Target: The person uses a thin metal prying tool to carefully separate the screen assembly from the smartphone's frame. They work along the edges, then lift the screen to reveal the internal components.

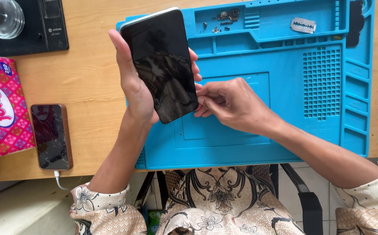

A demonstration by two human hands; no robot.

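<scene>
A black smartphone, screen dark and facing up, is held tilted above the left part of a blue silicone repair mat. The left hand wraps it from behind, thumb along the left edge and fingertips showing at the right edge. The right hand is curled closed, its fingertips pinched against the phone's lower right edge; whether they hold a thin tool there cannot be told.

On the mat's upper trays lie a few small dark parts and 1 razor blade. The mat sits on a wooden table. At the left of the table lies a second phone with a cracked screen and a white cable plugged in, next to a pink tissue pack. A glass bowl rests on a black device at the top left.

As a judgement: the phone is gripped only at its edges in mid-air, so hard pressure at the corner could twist it loose or crack the glass, and a slip could knock the tiny parts away.
</scene>
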